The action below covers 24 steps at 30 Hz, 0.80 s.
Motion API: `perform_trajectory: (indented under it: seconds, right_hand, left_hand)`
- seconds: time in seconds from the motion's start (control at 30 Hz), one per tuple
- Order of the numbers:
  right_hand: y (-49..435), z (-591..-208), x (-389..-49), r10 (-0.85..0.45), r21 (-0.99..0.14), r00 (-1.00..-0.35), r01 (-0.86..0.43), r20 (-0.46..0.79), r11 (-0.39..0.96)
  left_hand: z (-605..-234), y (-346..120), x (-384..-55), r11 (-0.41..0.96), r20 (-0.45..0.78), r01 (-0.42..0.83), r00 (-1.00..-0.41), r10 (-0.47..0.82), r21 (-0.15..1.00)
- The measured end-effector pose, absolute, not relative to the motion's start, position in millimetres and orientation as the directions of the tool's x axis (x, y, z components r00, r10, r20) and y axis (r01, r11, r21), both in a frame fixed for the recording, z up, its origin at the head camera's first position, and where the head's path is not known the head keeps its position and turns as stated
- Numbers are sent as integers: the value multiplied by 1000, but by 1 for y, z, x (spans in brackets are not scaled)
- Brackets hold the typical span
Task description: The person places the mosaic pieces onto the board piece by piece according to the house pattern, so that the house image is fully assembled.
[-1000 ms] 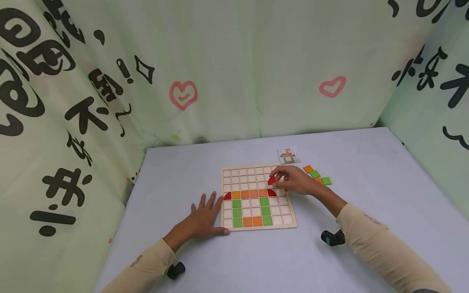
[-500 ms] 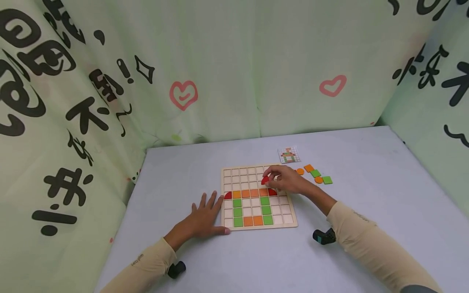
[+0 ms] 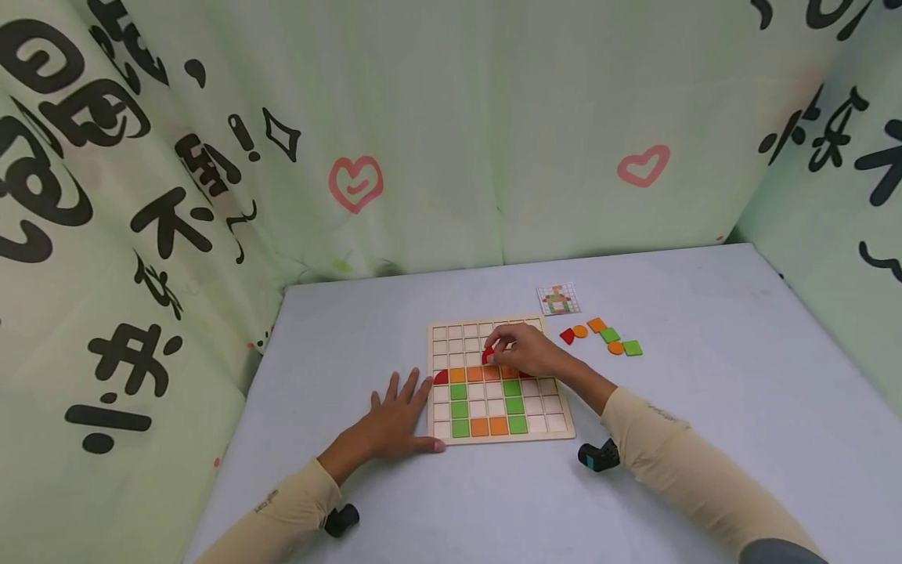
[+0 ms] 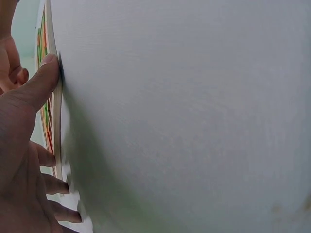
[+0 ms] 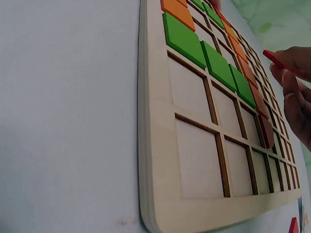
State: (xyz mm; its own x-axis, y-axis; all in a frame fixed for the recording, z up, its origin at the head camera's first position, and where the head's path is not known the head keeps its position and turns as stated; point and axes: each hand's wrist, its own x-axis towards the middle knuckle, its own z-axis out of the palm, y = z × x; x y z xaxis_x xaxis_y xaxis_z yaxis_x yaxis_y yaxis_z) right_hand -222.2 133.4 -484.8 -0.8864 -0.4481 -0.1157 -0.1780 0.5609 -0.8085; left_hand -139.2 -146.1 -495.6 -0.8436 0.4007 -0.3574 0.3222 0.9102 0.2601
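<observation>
A wooden grid board (image 3: 557, 425) lies on the table, its cells partly filled with green tiles (image 3: 460, 409), orange tiles (image 3: 479, 427) and a red curved tile (image 3: 441, 377) at the row's left end. My right hand (image 3: 524, 352) pinches another red tile (image 5: 273, 58) between thumb and fingers, over the board just above the orange row. That hand partly covers the right end of the row in the head view. My left hand (image 3: 393, 419) rests with fingers spread at the board's left edge, the thumb (image 4: 44, 73) against its near corner.
Right of the board lie a loose red piece (image 3: 567, 336), orange discs (image 3: 580, 331), green tiles (image 3: 632, 348) and an orange square (image 3: 597, 324). A small pattern card (image 3: 558, 298) lies behind the board. Curtains (image 3: 437, 141) hang around the table.
My right hand has moved left across the board with the red tile, uncovering a loose red piece and an orange disc. My left hand has stayed in place.
</observation>
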Motion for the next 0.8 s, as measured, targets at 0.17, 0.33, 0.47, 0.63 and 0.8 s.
perform_trajectory:
  seconds: [0.17, 0.33, 0.47, 0.63, 0.8]
  right_hand:
    - [120, -486, -224, -458, -812, -882, -190, -105, 552]
    - [110, -491, -227, -461, -808, -880, -189, -113, 558]
    - [102, -494, -229, -469, -801, -877, -204, -106, 562]
    - [92, -498, -231, -452, -761, -887, -230, -92, 607]
    - [84, -500, -233, -430, -703, -899, -250, -88, 666]
  left_hand:
    - [-497, -147, -140, 910, -357, 330, -842, 404, 251]
    - [-498, -147, -141, 907, -356, 337, -839, 411, 253]
    - [-498, -147, -141, 905, -351, 346, -838, 417, 249]
    - [-499, -148, -141, 904, -346, 350, -840, 419, 246]
    - [-500, -148, -140, 902, -340, 353, -840, 422, 249]
